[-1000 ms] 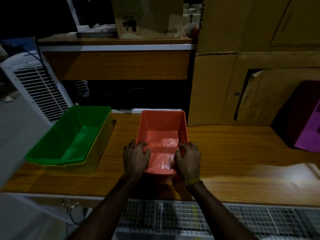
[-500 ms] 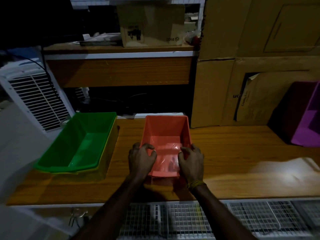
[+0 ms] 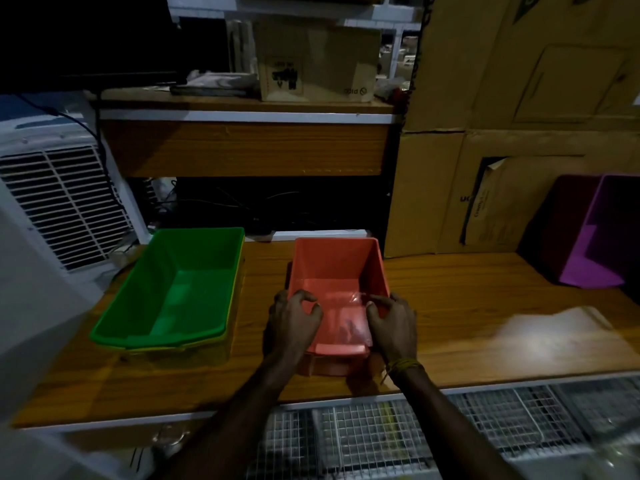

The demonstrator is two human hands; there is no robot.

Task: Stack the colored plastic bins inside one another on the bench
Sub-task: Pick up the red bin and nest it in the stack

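Taking the orange bin point(image 3: 337, 271) as the landmark, the green bin point(image 3: 173, 289) sits to its left on the wooden bench point(image 3: 467, 306), nested in a yellow bin point(image 3: 194, 355) whose rim shows just under the green one; a strip of bare bench lies between that pair and the orange bin. The left hand point(image 3: 294, 320) is at the orange bin's near left wall with its fingers curled over the rim, and the right hand point(image 3: 393, 325) mirrors it at the near right wall, fingers hooked over the edge, so both appear to grip the bin by its near end. The orange bin's long axis runs away from the person, roughly parallel to the green bin's, and its open top faces up. The coming move looks to turn on this: the stack lies to the left of the grip, on the left hand's side, so the bin would travel leftward without needing a turn. Far to the right of the orange bin, a purple bin point(image 3: 595, 251) lies tipped on its side against the cardboard boxes point(image 3: 519, 133). Compared with a second ago, the fingers have lifted and curled higher at the rim, and the bin stands in much the same place on the bench.
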